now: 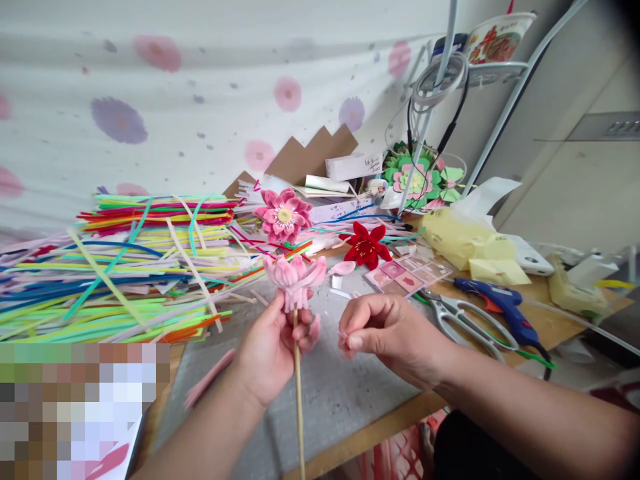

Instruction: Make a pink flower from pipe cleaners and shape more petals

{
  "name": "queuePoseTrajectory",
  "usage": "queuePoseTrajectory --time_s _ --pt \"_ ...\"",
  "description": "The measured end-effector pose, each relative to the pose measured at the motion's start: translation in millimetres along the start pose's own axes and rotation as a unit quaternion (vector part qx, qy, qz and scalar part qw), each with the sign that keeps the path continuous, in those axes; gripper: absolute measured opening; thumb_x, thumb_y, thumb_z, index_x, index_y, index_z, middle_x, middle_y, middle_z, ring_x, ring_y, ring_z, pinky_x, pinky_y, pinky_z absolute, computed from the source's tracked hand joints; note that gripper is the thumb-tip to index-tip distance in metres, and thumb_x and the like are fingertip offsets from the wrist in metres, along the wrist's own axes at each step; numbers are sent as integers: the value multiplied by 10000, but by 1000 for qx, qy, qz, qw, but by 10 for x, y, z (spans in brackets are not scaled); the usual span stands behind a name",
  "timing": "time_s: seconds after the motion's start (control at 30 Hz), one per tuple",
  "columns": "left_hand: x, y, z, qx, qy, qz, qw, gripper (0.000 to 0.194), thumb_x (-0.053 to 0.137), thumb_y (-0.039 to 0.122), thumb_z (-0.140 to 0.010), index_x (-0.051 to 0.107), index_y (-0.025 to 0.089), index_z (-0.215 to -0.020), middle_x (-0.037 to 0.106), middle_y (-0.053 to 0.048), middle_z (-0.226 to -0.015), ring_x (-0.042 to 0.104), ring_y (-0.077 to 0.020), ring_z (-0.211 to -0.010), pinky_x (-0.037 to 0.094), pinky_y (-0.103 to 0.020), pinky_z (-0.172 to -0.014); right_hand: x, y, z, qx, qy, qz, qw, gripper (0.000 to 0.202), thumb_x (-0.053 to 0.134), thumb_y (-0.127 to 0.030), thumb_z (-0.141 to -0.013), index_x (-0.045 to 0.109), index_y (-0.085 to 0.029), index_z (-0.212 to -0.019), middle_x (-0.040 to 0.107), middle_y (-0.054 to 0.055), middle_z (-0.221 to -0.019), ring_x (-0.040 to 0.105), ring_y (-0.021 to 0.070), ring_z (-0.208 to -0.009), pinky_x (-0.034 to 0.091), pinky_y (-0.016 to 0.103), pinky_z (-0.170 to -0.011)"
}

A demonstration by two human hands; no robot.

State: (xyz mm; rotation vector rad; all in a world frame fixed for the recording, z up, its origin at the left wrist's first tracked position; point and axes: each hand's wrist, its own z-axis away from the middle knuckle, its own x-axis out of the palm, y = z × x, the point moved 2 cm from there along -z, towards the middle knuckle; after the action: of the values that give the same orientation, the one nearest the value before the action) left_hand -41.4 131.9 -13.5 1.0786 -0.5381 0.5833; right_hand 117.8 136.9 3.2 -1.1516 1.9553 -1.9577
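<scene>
My left hand (270,347) is closed around a pale pink fuzzy flower (296,275) just below its petals. A long tan stem (299,407) runs down from it past the wrist. A loose pink petal (313,332) shows at the fingers of that hand; whether they grip it I cannot tell. To the right, my right hand (383,337) pinches a small tuft of pink fuzz (345,341) between thumb and forefinger, apart from the flower. One more pink petal (342,268) lies on the grey mat (330,407) beyond the hands, and a pink fuzzy strip (210,379) lies left of my wrist.
Piles of coloured pipe cleaners (125,267) cover the left side. Behind stand a finished pink flower (284,215) and a red flower (367,245). Scissors (465,320), a blue glue gun (500,310), an eyeshadow-like palette (407,272) and a yellow tissue pack (465,240) lie to the right.
</scene>
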Motion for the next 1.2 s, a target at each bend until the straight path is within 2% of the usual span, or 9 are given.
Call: queuePoseTrajectory --time_s 0.2,0.37,0.5,0.77,0.9,1.0,1.2 --pt "34 -3 27 8 -1 -12 1000 354 340 323 -906 610 95 -882 527 -13 -544 412 -48 -374 362 -153 -370 18 -11 72 -35 16 17 999 194 736 -59 -598 557 -130 -573 560 -20 -599 491 65 -559 380 186 -514" --pt "25 -6 21 16 -14 -17 1000 347 335 309 -908 603 91 -879 530 -20 -549 412 -51 -378 365 -159 -376 17 -24 115 -51 11 28 998 270 734 -69 -596 478 -148 -563 494 -38 -591 439 67 -548 327 193 -493" --pt "11 -8 25 18 -10 -22 1000 346 327 300 -910 593 87 -851 525 -22 -550 412 -52 -381 361 -157 -374 19 -44 143 -55 7 44 997 270 733 -85 -609 472 -150 -577 469 -39 -598 420 71 -554 308 202 -500" --pt "35 -10 26 15 -10 -17 1000 344 324 309 -910 584 93 -851 523 -23 -560 404 -54 -389 357 -162 -377 -16 -33 169 -8 23 32 999 212 720 -64 -586 528 -140 -634 512 -23 -649 458 68 -565 338 197 -515" --pt "47 -4 31 13 -10 -17 1000 337 333 306 -908 586 92 -846 521 -22 -560 395 -49 -389 357 -159 -382 -12 -28 154 22 29 -11 999 186 711 -219 -651 551 -125 -648 540 -1 -644 514 83 -538 392 222 -535" --pt "42 -1 29 12 -10 -15 1000 330 336 309 -907 586 98 -859 523 -22 -563 398 -52 -391 359 -160 -383 0 -13 134 18 42 -31 998 196 680 -240 -700 532 -130 -635 539 -8 -627 522 81 -519 408 224 -534" --pt "26 -7 21 7 -13 -18 1000 327 337 315 -905 589 110 -865 528 -18 -561 404 -60 -389 357 -167 -375 22 5 117 -15 24 -10 1000 208 715 -169 -663 510 -142 -647 531 -31 -604 514 67 -523 378 199 -520"
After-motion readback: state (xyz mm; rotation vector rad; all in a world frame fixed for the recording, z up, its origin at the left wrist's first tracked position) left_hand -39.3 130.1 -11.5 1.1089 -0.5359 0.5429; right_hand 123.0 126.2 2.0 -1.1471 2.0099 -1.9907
